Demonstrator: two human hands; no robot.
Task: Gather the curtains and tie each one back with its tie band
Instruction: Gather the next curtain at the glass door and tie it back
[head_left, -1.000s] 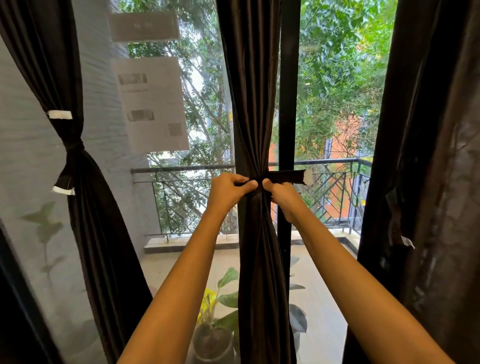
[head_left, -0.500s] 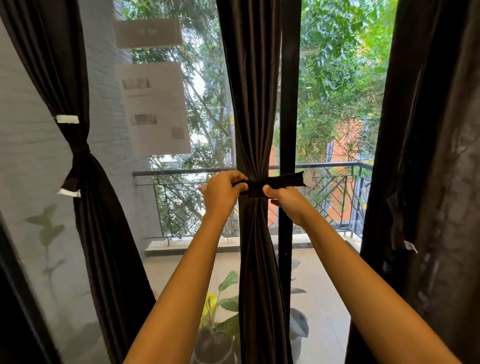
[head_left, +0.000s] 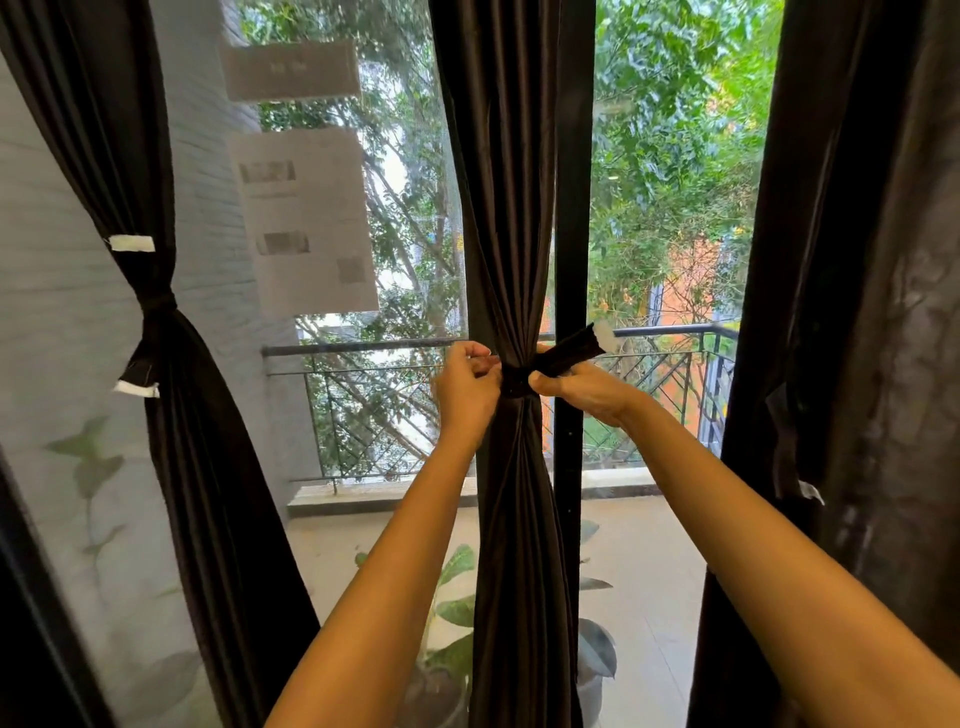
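Black tie band (head_left: 566, 354) wraps the gathered middle curtain (head_left: 511, 208); left hand (head_left: 467, 387) pinches it on 1 side, right hand (head_left: 589, 388) grips its free end, fingers curled.

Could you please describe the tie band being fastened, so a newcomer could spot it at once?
Find the middle curtain, by the black window post. The tie band wraps its waist between the left hand and right hand; unlike the left curtain's tied band, its white-tipped end sticks out rightward.
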